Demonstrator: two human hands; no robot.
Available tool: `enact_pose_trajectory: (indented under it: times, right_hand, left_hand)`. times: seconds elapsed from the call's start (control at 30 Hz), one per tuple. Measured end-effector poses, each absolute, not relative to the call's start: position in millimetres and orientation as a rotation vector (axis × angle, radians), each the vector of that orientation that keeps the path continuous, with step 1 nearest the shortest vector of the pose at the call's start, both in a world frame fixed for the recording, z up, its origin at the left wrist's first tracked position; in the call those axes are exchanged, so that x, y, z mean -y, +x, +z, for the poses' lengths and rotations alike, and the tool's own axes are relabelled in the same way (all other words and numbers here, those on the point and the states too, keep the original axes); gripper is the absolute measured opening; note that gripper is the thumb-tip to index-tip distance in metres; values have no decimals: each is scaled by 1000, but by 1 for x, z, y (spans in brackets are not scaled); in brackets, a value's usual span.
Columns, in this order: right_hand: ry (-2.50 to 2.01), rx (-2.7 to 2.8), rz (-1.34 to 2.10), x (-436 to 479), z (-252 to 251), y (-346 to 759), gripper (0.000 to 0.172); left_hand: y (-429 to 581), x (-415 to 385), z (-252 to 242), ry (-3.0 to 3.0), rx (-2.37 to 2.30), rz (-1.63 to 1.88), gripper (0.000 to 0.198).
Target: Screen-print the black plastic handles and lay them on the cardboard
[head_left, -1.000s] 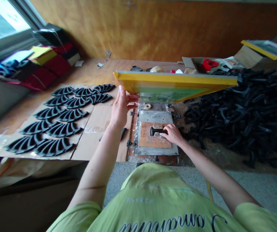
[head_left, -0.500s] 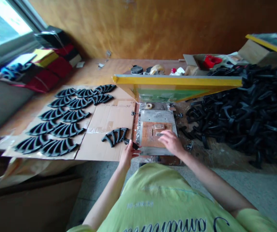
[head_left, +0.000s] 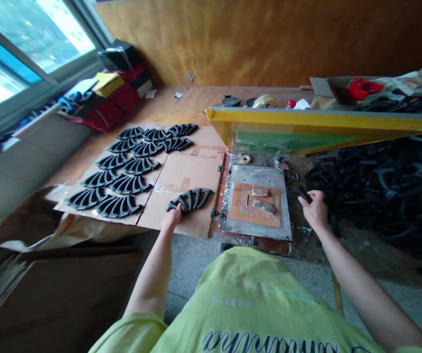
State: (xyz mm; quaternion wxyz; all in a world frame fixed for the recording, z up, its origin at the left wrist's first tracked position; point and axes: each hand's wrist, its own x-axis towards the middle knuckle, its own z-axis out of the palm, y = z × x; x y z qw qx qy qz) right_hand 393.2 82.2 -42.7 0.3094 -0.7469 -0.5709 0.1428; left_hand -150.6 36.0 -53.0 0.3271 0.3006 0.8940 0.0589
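My left hand [head_left: 171,218] grips the near end of a black fan-shaped plastic piece [head_left: 192,199] that lies on the flattened cardboard [head_left: 181,171]. At the edge of the big pile of black plastic parts [head_left: 390,176], my right hand [head_left: 315,210] is closed on a black part [head_left: 304,194]. Between my hands sits a metal plate [head_left: 258,202] with a brown pad and small blocks on it. Above the plate a yellow-framed printing screen [head_left: 317,128] stands tilted up.
Rows of several black fan-shaped pieces [head_left: 130,166] lie on the cardboard to the left. Red and yellow packs [head_left: 111,98] sit by the window. Small jars and a tape roll [head_left: 262,101] stand behind the screen. Brown cardboard [head_left: 49,294] leans at lower left.
My left hand has slid the fan-shaped piece left onto the cardboard. My right hand left the plate and moved right to the pile, closing on a black part. The view shifted left.
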Motion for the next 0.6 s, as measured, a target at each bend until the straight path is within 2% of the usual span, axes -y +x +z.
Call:
enact_pose_trajectory:
  times: [0.07, 0.2, 0.33, 0.5, 0.6]
  right_hand:
    - [-1793, 1545, 561, -80, -27, 373, 41]
    - [-1491, 1838, 675, -74, -12, 324, 30]
    - [-1332, 2118, 491, -76, -20, 288, 27]
    - [-1242, 2306, 196, -86, -33, 275, 33]
    - [-1196, 2346, 76, -90, -39, 276, 35]
  left_hand:
    - [-145, -31, -47, 829, -2421, 111, 62]
    - [-110, -7, -49, 1189, -2602, 284, 62]
    - [-68, 5, -66, 1575, -2584, 407, 59]
    - [-50, -13, -73, 1544, -2644, 346, 63]
    - [-54, -23, -73, 1525, -2642, 325, 56]
